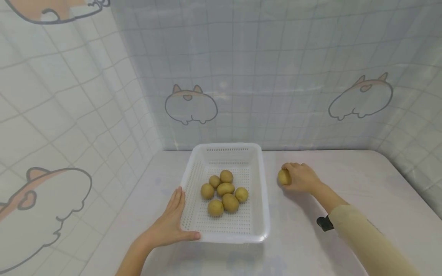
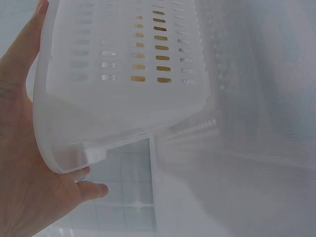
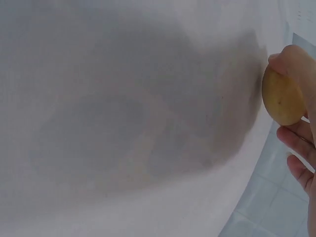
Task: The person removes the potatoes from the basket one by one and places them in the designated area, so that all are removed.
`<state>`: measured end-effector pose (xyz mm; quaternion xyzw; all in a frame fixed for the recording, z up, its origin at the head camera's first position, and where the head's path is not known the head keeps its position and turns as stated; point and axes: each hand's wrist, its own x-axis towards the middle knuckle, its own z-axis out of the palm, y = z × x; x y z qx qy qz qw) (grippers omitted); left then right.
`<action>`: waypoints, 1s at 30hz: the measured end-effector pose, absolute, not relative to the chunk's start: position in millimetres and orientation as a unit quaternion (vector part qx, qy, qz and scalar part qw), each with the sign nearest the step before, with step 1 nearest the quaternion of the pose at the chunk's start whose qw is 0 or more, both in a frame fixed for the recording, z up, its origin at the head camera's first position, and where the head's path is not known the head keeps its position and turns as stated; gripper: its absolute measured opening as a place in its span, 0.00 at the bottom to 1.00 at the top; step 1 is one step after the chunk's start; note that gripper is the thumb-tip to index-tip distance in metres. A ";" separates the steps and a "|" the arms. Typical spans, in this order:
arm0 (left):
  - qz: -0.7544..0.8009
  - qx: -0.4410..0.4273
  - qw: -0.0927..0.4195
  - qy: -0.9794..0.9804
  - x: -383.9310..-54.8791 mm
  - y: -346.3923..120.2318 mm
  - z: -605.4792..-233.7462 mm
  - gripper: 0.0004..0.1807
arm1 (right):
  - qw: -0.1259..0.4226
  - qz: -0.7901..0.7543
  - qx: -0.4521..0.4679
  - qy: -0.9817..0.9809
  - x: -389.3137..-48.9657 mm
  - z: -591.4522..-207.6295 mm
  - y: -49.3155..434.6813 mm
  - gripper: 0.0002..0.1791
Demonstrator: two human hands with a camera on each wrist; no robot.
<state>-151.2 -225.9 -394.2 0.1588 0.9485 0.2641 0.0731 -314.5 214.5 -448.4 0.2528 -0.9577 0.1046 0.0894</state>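
Observation:
A white perforated plastic basket (image 1: pixel 259 214) stands on the table with several yellow-brown potatoes (image 1: pixel 230 202) grouped inside it. My left hand (image 1: pixel 167 224) rests on the basket's near left corner, its fingers along the left side and the thumb on the front rim. In the left wrist view, that hand (image 2: pixel 29 163) lies against the rim, fingers fairly straight. To the right of the basket, my right hand (image 1: pixel 301 178) grips a single potato (image 1: pixel 284 177) at the table surface. The right wrist view shows this potato (image 3: pixel 282 96) between thumb and fingers.
A pale cloth covers the table (image 1: pixel 345 172). Behind it and at both sides hang grid-patterned curtains (image 1: pixel 269 76) with cartoon dogs. A dark band (image 1: pixel 325 223) sits at the right wrist, by a beige sleeve (image 1: pixel 366 237).

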 end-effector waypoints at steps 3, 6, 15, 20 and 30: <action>0.266 0.156 0.073 0.948 -150.7 -225.9 -395.4 0.74 | 0.086 0.099 0.253 -0.959 -313.5 -449.3 213.2 0.35; 0.266 0.155 0.072 0.949 -151.1 -225.7 -396.8 0.75 | 0.074 0.098 0.252 -0.960 -313.4 -448.6 212.6 0.34; 0.263 0.159 0.062 0.949 -153.5 -225.6 -394.8 0.75 | 0.029 0.131 0.240 -0.962 -313.0 -442.2 214.8 0.40; 0.264 0.160 0.072 0.948 -152.2 -225.1 -393.3 0.75 | 0.026 0.139 0.243 -0.960 -311.6 -445.6 218.0 0.48; 0.267 0.162 0.070 0.947 -150.8 -225.5 -393.1 0.75 | 0.055 0.143 0.243 -0.958 -301.1 -444.9 223.3 0.51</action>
